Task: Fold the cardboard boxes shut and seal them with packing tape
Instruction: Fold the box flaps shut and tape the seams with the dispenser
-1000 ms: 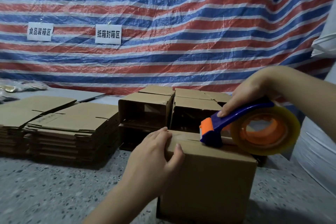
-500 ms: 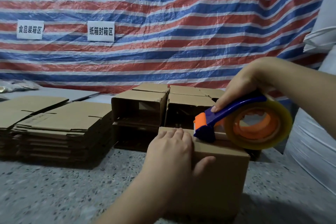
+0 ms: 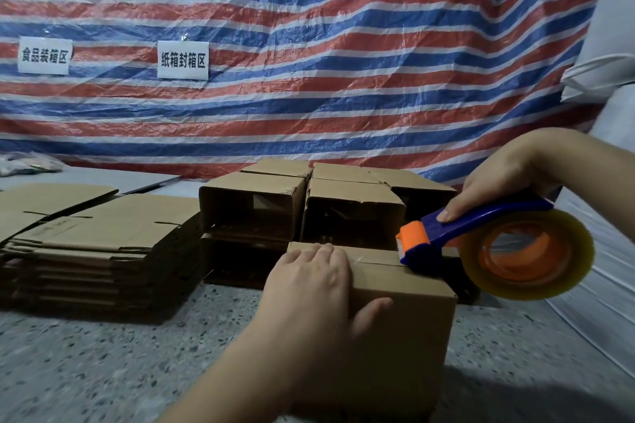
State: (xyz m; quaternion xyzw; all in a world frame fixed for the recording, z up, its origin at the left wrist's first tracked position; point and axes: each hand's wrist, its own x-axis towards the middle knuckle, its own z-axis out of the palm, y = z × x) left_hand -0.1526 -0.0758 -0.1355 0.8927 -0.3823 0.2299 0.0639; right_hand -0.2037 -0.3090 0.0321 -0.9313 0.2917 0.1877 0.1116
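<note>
1. At 9 o'clock on the speckled grey stone floor [image 3: 103, 364]: a stack of flattened brown cardboard box blanks [image 3: 103, 244], edges roughly aligned, a second lower pile partly visible at its far left.
2. Above it, on the red, white and blue striped plastic tarp [image 3: 309, 45] that forms the back wall: two white paper signs with black characters [image 3: 182, 60], side by side, apart from each other.
3. At 12 o'clock, against the foot of the tarp: a cluster of erected brown cardboard boxes lying on their sides [image 3: 254, 206], open ends towards the viewer, stacked in two tiers and touching one another.
4. Centre, nearest the viewer: the closed brown cardboard box being sealed [image 3: 405, 326], upright on the floor, top flaps folded down with the seam running left to right.
5. Left hand [image 3: 309, 288]: lies over the box's left top edge, fingers flat and together on the lid, thumb spread down across the front face. It presses; it grips nothing.
6. At 3 o'clock: blue and orange handheld tape dispenser carrying a roll of clear packing tape [image 3: 481, 244]. Its orange blade end touches the top seam at the box's right part; the roll hangs past the box's right edge.
7. Right hand [image 3: 494, 182]: fingers curled round the dispenser's blue handle, forefinger laid along it.
8. Far right: white plastic sheeting [image 3: 604, 285], folded and draped.
</note>
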